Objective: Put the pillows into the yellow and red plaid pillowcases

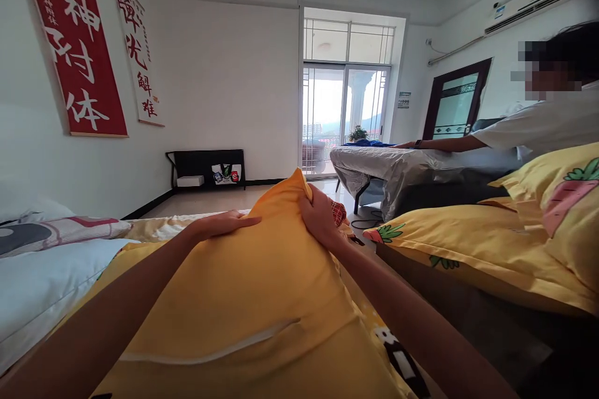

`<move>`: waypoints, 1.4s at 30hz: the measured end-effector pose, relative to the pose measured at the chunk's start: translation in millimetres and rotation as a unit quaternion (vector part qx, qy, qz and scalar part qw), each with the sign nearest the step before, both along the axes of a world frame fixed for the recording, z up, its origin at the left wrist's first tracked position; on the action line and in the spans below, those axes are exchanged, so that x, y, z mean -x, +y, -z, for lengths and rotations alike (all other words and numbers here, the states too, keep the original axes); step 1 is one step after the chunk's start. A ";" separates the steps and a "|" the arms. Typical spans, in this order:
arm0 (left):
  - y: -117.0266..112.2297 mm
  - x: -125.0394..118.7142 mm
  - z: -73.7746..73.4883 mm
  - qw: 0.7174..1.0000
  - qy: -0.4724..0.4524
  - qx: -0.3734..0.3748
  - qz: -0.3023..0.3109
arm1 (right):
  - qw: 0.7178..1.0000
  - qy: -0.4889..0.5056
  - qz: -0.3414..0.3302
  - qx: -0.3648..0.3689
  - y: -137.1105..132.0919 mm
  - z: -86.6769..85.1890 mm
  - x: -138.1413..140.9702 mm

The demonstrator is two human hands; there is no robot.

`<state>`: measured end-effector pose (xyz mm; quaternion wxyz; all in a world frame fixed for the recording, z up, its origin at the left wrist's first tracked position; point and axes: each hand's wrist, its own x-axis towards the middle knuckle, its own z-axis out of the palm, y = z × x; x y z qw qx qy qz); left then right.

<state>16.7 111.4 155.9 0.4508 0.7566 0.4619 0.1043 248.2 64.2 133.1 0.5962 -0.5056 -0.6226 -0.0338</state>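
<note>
Clearly, both bare arms reach up from the bottom corners of the frame toward its middle, where a large, plain golden-yellow cloth cover [224, 280] fills the lower centre and narrows upward to a peaked corner. The left forearm runs diagonally from the lower left, and the left hand [222, 224] lies flat and nearly level at the cover's upper left edge, thumb stretched out over the cloth; its other fingers are partly hidden, so how firmly it is closed I cannot tell. The right forearm slants in from the lower right, and the right hand [321, 211] is raised higher, fingers curled closed around the cloth just below the peak, bunching it.

Below the hands, the cover looks smooth and matt, drawn into soft creases along its right side. Near the bottom, a slim, gently curved white strip [234, 348] crosses it.

At the right of the frame, plump yellow pillows with printed pink-and-green motifs [468, 243] show seamed, wrinkled edges. A smooth, pale blue-white pillow [51, 286] lies at the lower left. Right of centre, a table draped in shiny, crumpled grey sheeting [397, 168] stands before a seated person in a white short-sleeved top [561, 121], one arm stretched along it.
</note>
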 end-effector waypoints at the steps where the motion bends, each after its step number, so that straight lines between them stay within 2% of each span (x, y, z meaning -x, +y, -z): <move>1: 0.9 -1.0 4.2 1.000 -0.017 -0.002 -0.009 | 1.000 0.006 -0.012 0.009 2.9 1.4 -1.5; 3: 2.1 -6.0 9.5 0.999 -0.043 -0.001 -0.010 | 0.999 -0.011 -0.011 0.031 8.0 3.3 -7.0; 7: 2.5 -19.8 10.6 0.999 -0.048 -0.014 0.017 | 0.994 -0.072 0.069 0.049 21.9 4.9 -21.7; 10: 2.3 -27.5 8.2 0.990 0.016 -0.141 0.003 | 0.991 -0.073 0.098 0.054 39.4 7.8 -27.9; 13: 3.2 -29.9 7.6 0.944 0.117 -0.308 -0.026 | 0.990 -0.066 0.105 0.071 60.5 14.3 -26.8; 15: 4.4 -28.8 9.3 0.913 0.166 -0.371 -0.038 | 0.990 -0.057 0.100 0.082 73.6 19.5 -23.7; 17: 6.1 -26.2 12.2 0.902 0.197 -0.381 -0.042 | 0.991 -0.045 0.089 0.089 84.1 24.2 -21.2; 21: 10.7 -19.9 19.4 0.908 0.211 -0.357 -0.052 | 0.994 -0.016 0.072 0.081 97.5 30.9 -22.9; 25: 16.3 -14.5 25.1 0.925 0.172 -0.335 -0.043 | 0.995 0.015 0.069 0.068 105.4 35.9 -27.6; 28: 20.2 -9.6 27.5 0.948 0.140 -0.286 -0.023 | 0.995 0.031 0.072 0.064 104.2 39.4 -28.4; 31: 25.0 -1.5 30.1 0.959 0.123 -0.256 -0.018 | 0.996 0.035 0.068 0.047 84.9 47.5 -27.4; 33: 30.3 5.5 33.1 0.959 0.121 -0.256 -0.027 | 0.998 0.019 0.063 0.014 57.9 59.6 -24.9; 36: 42.2 15.6 40.1 0.960 0.114 -0.251 -0.044 | 0.991 -0.112 0.005 -0.067 2.4 88.4 -13.6; 38: 51.0 19.8 45.7 0.962 0.113 -0.244 -0.057 | 0.960 -0.255 -0.053 -0.101 -33.7 109.2 -0.8; 39: 54.9 21.1 48.4 0.962 0.115 -0.240 -0.063 | 0.932 -0.336 -0.087 -0.105 -48.2 118.1 6.3; 41: 60.4 22.2 52.5 0.963 0.119 -0.233 -0.070 | 0.874 -0.460 -0.133 -0.084 -67.1 131.1 19.5; 42: 61.7 22.2 53.7 0.963 0.120 -0.229 -0.069 | 0.855 -0.496 -0.142 -0.059 -71.3 135.0 24.7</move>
